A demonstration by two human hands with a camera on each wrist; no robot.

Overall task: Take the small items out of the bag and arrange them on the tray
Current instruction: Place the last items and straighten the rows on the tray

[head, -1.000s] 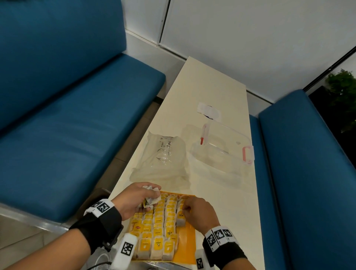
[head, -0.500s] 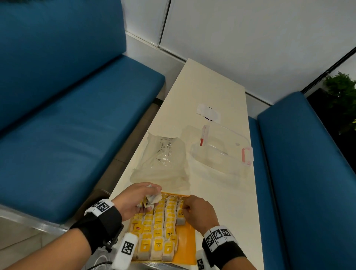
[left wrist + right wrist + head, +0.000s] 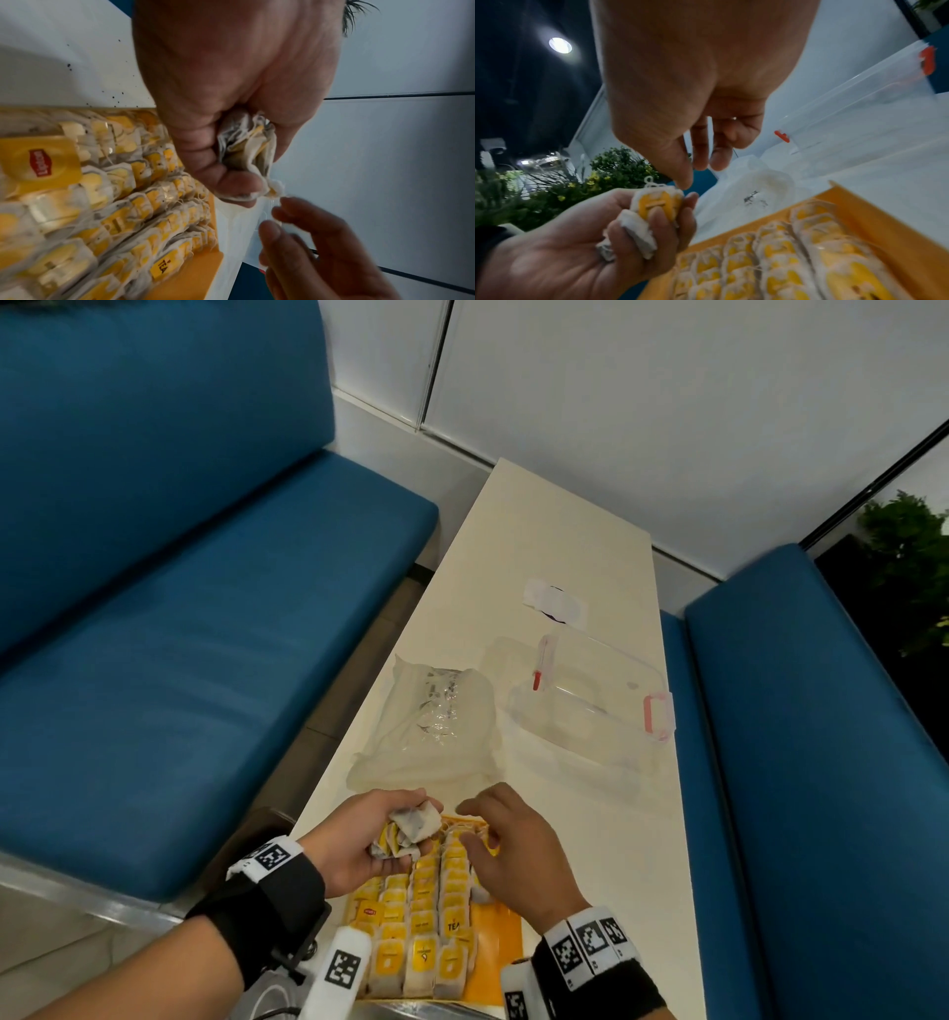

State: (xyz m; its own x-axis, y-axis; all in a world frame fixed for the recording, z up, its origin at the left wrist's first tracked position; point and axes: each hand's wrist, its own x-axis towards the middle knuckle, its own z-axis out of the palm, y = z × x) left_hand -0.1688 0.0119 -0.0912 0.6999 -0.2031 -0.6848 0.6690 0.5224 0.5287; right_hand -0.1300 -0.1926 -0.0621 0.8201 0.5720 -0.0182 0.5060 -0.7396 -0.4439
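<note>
An orange tray (image 3: 500, 932) at the table's near edge holds several rows of yellow-tagged tea bags (image 3: 436, 916). My left hand (image 3: 380, 834) hovers over the tray's far left corner and grips a crumpled bunch of tea bags (image 3: 411, 827), which also shows as the bunch (image 3: 246, 154) and the bunch (image 3: 657, 203). My right hand (image 3: 493, 834) hovers just right of it with loosely curled fingers, holding nothing. Its fingertips (image 3: 282, 205) sit right beside the bunch's corner. The clear plastic bag (image 3: 431, 721) lies flat just beyond the tray.
A clear lidded container (image 3: 590, 706) with red clasps stands right of the bag. A small white wrapper (image 3: 554, 603) lies farther back on the long cream table (image 3: 544, 531). Blue benches flank the table on both sides.
My right hand has lifted off the tray's right-hand row of tea bags and come up toward the bunch. My left hand still grips the bunch, now turned more palm-up.
</note>
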